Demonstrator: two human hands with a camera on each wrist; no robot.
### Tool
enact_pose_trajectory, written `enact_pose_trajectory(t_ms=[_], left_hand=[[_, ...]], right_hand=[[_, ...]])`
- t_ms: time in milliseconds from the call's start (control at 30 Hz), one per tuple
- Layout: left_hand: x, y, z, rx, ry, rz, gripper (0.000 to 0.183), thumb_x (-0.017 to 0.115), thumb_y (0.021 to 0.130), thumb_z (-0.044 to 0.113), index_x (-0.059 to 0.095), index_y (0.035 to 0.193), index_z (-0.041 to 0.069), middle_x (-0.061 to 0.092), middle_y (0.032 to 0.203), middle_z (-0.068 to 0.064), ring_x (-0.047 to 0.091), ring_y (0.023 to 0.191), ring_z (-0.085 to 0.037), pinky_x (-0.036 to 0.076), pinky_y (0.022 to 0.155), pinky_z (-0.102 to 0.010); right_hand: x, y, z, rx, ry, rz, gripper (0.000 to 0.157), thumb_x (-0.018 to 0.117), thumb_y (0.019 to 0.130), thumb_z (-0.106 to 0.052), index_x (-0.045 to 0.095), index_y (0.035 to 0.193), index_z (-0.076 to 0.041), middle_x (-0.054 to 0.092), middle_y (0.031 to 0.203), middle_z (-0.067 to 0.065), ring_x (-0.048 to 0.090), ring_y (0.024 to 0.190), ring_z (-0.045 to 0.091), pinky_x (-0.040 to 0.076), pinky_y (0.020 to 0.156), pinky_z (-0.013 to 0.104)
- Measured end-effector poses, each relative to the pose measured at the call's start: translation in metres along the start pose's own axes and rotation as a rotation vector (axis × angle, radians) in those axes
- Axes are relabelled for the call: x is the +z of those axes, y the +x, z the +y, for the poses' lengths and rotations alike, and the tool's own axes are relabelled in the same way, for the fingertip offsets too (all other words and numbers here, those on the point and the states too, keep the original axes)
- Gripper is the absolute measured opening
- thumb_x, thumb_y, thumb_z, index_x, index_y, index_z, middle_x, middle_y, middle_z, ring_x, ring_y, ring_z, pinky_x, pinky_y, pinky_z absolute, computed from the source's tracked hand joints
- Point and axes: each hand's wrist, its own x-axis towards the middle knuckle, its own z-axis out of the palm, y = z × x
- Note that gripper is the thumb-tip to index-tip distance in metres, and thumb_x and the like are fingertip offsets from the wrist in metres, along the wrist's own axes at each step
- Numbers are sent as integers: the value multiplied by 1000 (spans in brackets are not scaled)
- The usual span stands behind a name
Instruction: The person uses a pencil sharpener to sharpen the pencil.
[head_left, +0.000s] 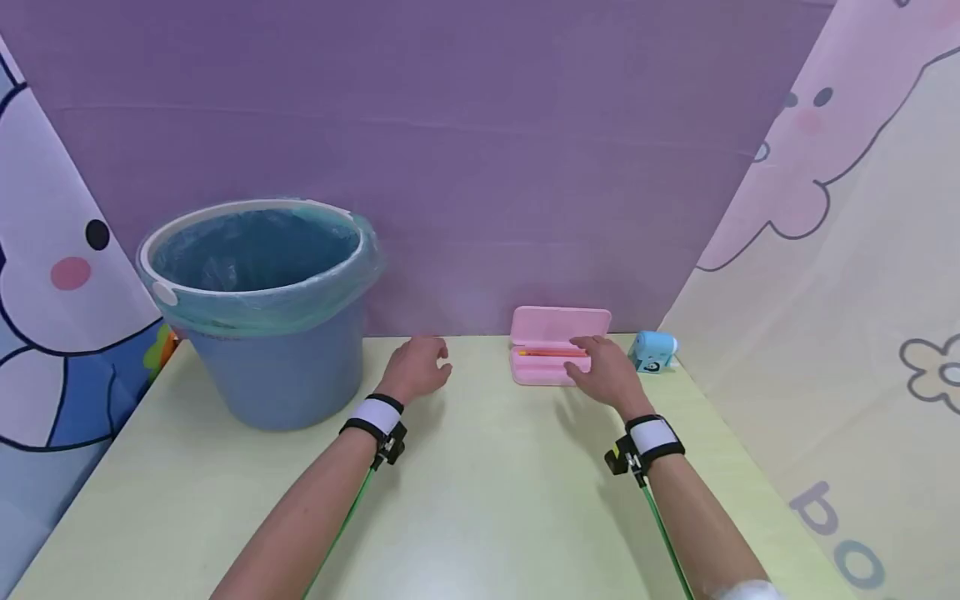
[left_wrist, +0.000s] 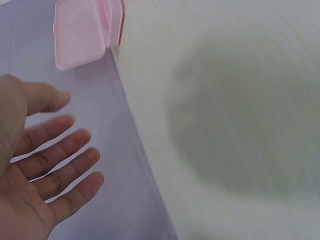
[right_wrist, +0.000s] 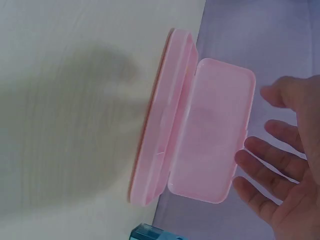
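A pink pencil case [head_left: 561, 325] lies with its lid raised near the back of the table, and an orange pencil [head_left: 551, 352] is inside it. My right hand [head_left: 606, 372] hovers over the case's right end, fingers loosely bent and holding nothing. In the right wrist view the case's lid [right_wrist: 212, 130] stands close to those fingers. My left hand [head_left: 417, 367] is held above the table between the bucket and the case. Its fingers are relaxed and apart in the left wrist view, with nothing in them. A blue pencil sharpener [head_left: 653, 351] sits just right of my right hand.
A large blue bucket [head_left: 277, 375] lined with a bluish plastic bag [head_left: 300, 312] stands at the left of the pale table [head_left: 480, 500]. Behind rises a purple backdrop [head_left: 480, 167]. A patterned cloth wall [head_left: 840, 350] borders the right side.
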Motion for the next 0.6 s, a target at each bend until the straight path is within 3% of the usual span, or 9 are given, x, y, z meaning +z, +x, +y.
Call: enact_pose_trajectory(t_ms=[100, 367, 600], left_hand=[[15, 7, 4, 3, -14, -18, 24, 66, 97, 19, 70, 114, 2, 69, 116, -14, 67, 103, -30, 55, 89, -47], [54, 1, 20, -8, -4, -81, 46, 68, 98, 28, 61, 136, 4, 61, 138, -16, 58, 129, -32, 50, 106, -46], [79, 11, 36, 71, -20, -139, 56, 69, 97, 32, 55, 144, 6, 53, 149, -15, 48, 141, -33, 44, 113, -50]], right_hand=[[8, -1, 7, 34, 7, 0, 53, 69, 95, -31, 59, 140, -5, 61, 138, 24, 58, 126, 44, 49, 102, 61], [29, -22, 13, 65, 21, -57, 59, 68, 96, -37, 53, 146, -8, 53, 150, 20, 49, 134, 44, 44, 107, 64], [43, -24, 22, 46, 54, -70, 59, 69, 96, -33, 52, 147, -8, 54, 149, 21, 51, 135, 44, 44, 108, 62]])
